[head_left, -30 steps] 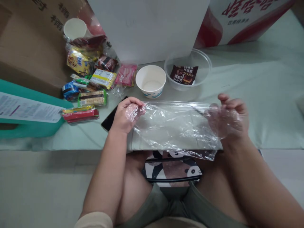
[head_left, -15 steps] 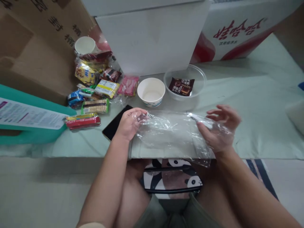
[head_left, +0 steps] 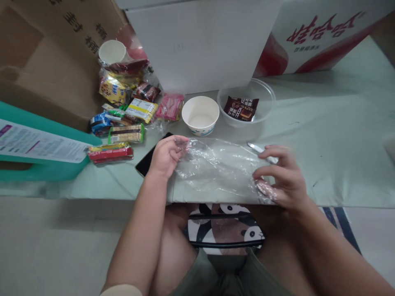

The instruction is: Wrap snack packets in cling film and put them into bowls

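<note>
Head view: clear plastic film [head_left: 212, 168] spread between left hand [head_left: 166, 158] and right hand [head_left: 285, 176]

Thin, glossy and wrinkled, the film spans the near edge of a table laid with pale green cloth [head_left: 339, 156], in front of a white paper bowl [head_left: 200, 115]. That bowl is round and matt, with blue marks low on its wall. Just right of it, a wider see-through plastic bowl [head_left: 267, 100] holds a crinkled dark brown packet [head_left: 240, 108].

The left hand pinches the film's upper left corner between thumb and curled fingers. The right hand has its fingers bent and spread; film lies against the thumb, but whether it is pinched there I cannot tell. A slim, shiny object [head_left: 254, 147] lies beside the right fingertips, partly covered by the hand.

"COCOA" can be read on the brown packet. Large red characters, 娃哈哈, mark a white and red box [head_left: 308, 49] behind; the line beneath is blurred. Black characters, 封 and 桶 among them, run across a brown cardboard carton [head_left: 52, 61]. On a teal plastic container [head_left: 61, 131], the white label's print is too blurred to read.
</note>
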The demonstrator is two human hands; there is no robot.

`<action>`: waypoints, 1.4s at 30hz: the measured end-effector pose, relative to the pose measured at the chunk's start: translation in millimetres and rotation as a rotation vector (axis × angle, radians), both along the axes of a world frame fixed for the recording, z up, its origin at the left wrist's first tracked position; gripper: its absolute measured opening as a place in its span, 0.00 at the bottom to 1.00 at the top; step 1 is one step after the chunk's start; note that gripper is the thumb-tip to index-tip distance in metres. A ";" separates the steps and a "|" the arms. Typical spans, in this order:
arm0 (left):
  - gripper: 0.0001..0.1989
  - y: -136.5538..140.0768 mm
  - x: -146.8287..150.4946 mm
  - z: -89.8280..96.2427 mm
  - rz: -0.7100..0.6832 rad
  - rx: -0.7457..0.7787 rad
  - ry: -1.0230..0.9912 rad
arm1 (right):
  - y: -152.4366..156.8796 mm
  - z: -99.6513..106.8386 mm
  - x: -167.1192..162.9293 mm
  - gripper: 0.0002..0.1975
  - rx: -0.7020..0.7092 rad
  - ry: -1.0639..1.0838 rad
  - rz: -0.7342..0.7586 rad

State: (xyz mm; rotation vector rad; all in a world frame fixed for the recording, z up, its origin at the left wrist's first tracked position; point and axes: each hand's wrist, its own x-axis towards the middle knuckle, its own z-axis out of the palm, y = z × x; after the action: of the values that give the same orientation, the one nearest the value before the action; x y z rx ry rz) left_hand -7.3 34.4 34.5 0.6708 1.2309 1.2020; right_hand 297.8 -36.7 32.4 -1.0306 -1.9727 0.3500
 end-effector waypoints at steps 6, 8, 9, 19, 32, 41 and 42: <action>0.20 0.5 -13.8 2.2 -0.013 0.038 0.060 | -2.8 -0.7 13.9 0.11 -0.412 -0.258 0.295; 0.15 -2.3 -13.2 3.0 -0.007 0.086 0.146 | -1.5 -2.1 17.2 0.18 -0.454 -0.248 0.312; 0.11 -3.7 -12.9 3.2 -0.016 0.104 0.188 | -0.8 -3.2 18.5 0.20 -0.461 -0.248 0.301; 0.18 -6.6 -14.1 7.0 -0.190 0.145 0.192 | 8.3 1.4 7.4 0.18 -0.208 0.372 -0.252; 0.20 -14.2 -3.4 17.1 -0.398 0.443 0.454 | 38.2 15.5 -44.6 0.09 -0.879 -0.219 0.322; 0.06 -13.3 13.7 7.7 0.172 0.240 0.126 | 26.9 7.3 -42.6 0.19 -1.026 0.421 0.008; 0.06 -16.5 18.9 7.2 0.064 0.119 0.061 | 26.2 5.3 -44.1 0.20 -1.032 0.517 -0.007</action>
State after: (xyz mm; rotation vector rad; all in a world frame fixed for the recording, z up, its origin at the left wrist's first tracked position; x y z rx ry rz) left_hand 11.5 17.9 41.7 0.7657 1.2467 1.3237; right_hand 253.7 -10.5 37.7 -1.3562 -1.2620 1.5598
